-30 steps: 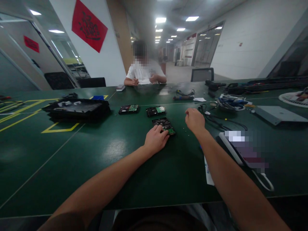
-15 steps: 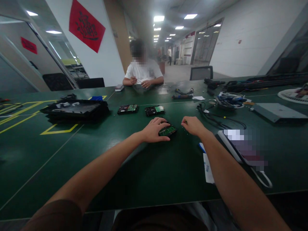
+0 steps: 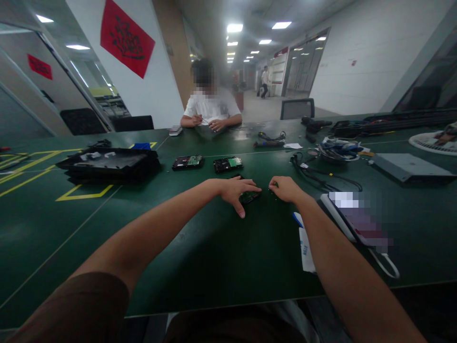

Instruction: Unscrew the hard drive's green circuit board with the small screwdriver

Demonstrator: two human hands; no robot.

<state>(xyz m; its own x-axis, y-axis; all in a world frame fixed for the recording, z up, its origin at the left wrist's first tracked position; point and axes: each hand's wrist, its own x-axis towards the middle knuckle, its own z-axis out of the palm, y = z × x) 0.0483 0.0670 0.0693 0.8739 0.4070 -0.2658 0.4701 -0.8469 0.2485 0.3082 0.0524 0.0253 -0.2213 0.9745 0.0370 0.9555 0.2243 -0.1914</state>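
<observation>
My left hand (image 3: 236,190) lies over a hard drive (image 3: 249,196) with its green circuit board up, thumb and fingers spread around it, gripping its sides on the green table (image 3: 200,247). My right hand (image 3: 285,188) rests just right of the drive with fingers curled; a small object seems pinched in them, too small to name. Two more hard drives (image 3: 187,162) (image 3: 227,164) lie farther back.
A black tray stack (image 3: 107,164) sits at the left. Tangled cables (image 3: 321,174) and a grey flat box (image 3: 407,166) lie at the right. A paper slip (image 3: 306,250) and a white device (image 3: 357,224) are beside my right forearm. Another person (image 3: 210,109) sits across the table.
My left hand slid over the nearest drive and turned it. My right hand came down and left, close to the drive's right edge.
</observation>
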